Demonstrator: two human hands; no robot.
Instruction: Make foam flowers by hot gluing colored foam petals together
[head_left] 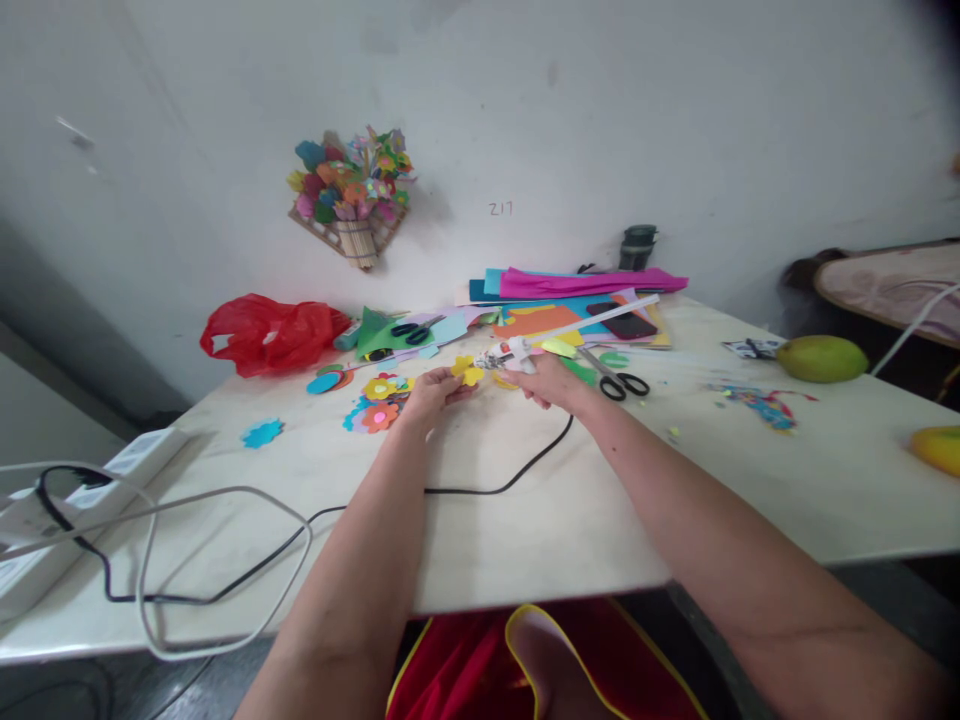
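My left hand (437,391) is closed on a yellow paper flower (468,370), pinched at its edge above the table. In my right hand (546,382) is a white hot glue gun (514,352), its nozzle pointing left at the flower. Whether the nozzle touches the petals I cannot tell. A long white glue stick (592,320) juts from the gun's back, and its black cord (517,478) runs down across the table. Just left of my left hand lies a pile of paper flowers (379,415) in orange, yellow and blue. Black-handled scissors (622,386) rest right of my right hand.
A blue paper flower (262,432) and a red plastic bag (274,335) are at the left. Coloured paper sheets (540,322) lie at the back with a phone (621,321). A power strip (142,458) with looping cables stands front left. A mango (822,359) sits right.
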